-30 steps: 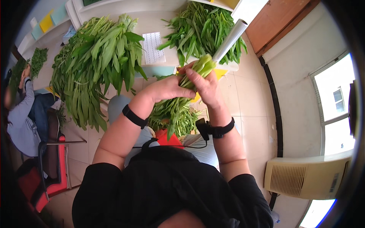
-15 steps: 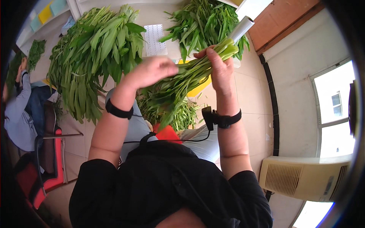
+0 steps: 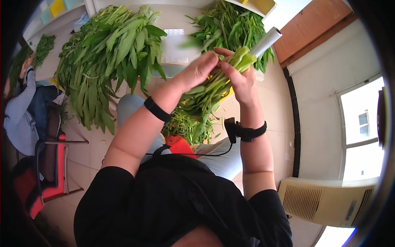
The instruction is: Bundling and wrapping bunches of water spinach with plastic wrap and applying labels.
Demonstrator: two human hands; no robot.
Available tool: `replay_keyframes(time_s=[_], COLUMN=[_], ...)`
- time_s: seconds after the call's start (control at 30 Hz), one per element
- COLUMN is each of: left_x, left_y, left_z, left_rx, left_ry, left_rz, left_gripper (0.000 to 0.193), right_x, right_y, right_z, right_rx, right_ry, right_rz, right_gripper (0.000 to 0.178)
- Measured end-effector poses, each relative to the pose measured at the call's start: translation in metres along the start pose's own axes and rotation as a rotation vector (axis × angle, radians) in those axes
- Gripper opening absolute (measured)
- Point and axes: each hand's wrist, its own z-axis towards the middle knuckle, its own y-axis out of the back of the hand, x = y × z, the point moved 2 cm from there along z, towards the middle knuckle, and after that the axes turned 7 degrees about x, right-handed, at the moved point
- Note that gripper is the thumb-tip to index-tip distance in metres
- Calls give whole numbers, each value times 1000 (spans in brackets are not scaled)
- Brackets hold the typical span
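My right hand (image 3: 242, 82) is wrapped round a bunch of long-leaved greens (image 3: 210, 92) that look like water spinach. The pale cut ends stick out past its thumb at the upper right, and the leafy part hangs toward my lap. Against the bunch, my left hand (image 3: 199, 70) has its fingers curled and pressed on the stems beside the right fingers; its fingertips are partly hidden. A blurred green leaf hangs over the table just above the left hand. Just past the cut ends a whitish roll (image 3: 267, 41) points up and to the right.
Large heaps of greens, one at the left (image 3: 111, 61) and one at the right (image 3: 230, 26), lie on the table, with a printed sheet (image 3: 175, 57) between. Trimmings (image 3: 187, 125) lie below. A co-worker (image 3: 24, 99) sits far left by a red chair (image 3: 55, 181). An air conditioner (image 3: 325, 201) stands right.
My left hand has moved right and up, from the leafy stems to beside my right fingers. The right hand keeps its hold, and the leafy part hangs more gathered. The view has shifted slightly.
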Motion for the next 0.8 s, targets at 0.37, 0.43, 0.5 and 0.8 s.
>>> replay_keyframes(time_s=[0.37, 0.43, 0.5, 0.8], left_x=[-2, 3, -1, 20], left_y=[-5, -2, -8, -21], left_z=[-8, -8, -7, -8], left_rx=[225, 246, 190, 100], left_ry=[204, 231, 208, 342], left_rz=[293, 325, 215, -115], left_gripper=[97, 82, 67, 45], right_x=[3, -2, -6, -4], right_y=[2, 4, 6, 8], right_z=[0, 2, 3, 5], right_rx=[95, 136, 112, 33], right_ry=[-70, -46, -49, -78], right_rz=[-20, -13, -19, -265], right_gripper=[44, 42, 38, 40])
